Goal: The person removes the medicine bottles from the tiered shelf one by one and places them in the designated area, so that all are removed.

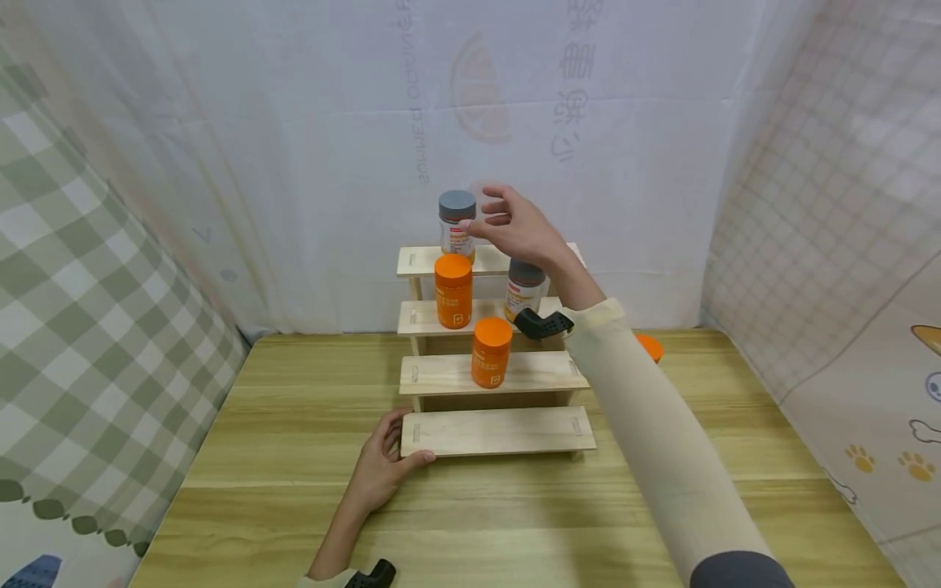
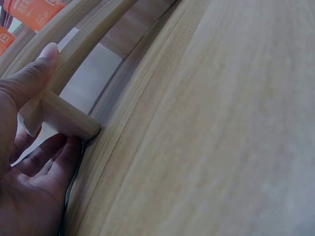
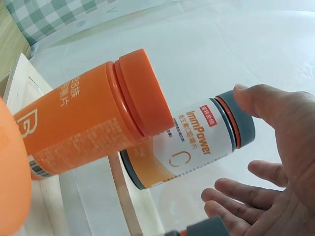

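A stepped wooden display rack [image 1: 500,433] stands on the table, and my left hand [image 1: 381,469] grips the left end of its lowest step. In the left wrist view the thumb [image 2: 42,66] lies on the board, with the other fingers by its support. At the top step, my right hand [image 1: 522,230] is beside a grey-lidded supplement bottle [image 3: 189,140]; the thumb meets the lid's edge while the other fingers are spread away from it. One step down are an orange bottle [image 1: 453,294] and another grey-lidded bottle [image 1: 524,296]. Another orange bottle [image 1: 491,355] stands on the step below.
An orange lid [image 1: 650,348] shows behind my right sleeve, on the table's right side. White cloth [image 1: 294,204] hangs behind the rack. Checked cloth [image 1: 88,286] encloses the left side, and patterned cloth [image 1: 831,327] the right.
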Demonstrator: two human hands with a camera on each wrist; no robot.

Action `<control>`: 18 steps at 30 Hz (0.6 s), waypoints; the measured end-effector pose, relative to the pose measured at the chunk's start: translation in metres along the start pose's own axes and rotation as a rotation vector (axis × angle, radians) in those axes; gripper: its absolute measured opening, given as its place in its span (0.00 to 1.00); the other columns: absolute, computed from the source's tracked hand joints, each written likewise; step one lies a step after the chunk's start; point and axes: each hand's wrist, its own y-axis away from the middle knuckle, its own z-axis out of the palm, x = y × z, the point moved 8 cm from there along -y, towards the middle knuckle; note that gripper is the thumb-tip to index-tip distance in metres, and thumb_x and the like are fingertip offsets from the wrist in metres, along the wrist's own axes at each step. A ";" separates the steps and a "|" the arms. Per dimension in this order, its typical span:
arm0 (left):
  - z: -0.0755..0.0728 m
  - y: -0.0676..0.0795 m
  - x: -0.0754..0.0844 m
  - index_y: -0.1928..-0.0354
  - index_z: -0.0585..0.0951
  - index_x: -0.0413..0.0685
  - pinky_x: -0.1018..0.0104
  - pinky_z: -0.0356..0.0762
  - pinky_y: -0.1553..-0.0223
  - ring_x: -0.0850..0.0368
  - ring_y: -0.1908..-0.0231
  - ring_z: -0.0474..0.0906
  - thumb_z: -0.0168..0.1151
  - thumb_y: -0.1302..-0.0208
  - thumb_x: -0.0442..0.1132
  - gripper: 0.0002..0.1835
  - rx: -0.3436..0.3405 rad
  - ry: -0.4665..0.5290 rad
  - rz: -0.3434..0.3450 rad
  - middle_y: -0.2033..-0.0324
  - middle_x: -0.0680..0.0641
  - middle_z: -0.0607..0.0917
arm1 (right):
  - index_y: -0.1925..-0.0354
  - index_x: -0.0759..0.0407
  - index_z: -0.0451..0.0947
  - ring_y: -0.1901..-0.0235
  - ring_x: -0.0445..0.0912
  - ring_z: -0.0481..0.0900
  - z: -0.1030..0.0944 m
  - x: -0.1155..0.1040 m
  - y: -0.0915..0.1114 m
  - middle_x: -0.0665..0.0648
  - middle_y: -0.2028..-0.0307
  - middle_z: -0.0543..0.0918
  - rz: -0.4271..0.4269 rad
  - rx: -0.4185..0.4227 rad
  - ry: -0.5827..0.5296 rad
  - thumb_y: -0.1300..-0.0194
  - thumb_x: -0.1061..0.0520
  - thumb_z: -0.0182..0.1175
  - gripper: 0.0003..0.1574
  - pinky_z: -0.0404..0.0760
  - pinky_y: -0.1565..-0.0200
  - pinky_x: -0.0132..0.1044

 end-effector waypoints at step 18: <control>0.002 0.000 0.002 0.30 0.69 0.52 0.69 0.83 0.48 0.56 0.41 0.78 0.81 0.47 0.36 0.42 0.000 -0.005 0.016 0.38 0.42 0.78 | 0.31 0.51 0.66 0.40 0.52 0.78 0.022 -0.013 -0.014 0.57 0.37 0.77 -0.076 0.052 0.014 0.32 0.46 0.69 0.37 0.79 0.38 0.47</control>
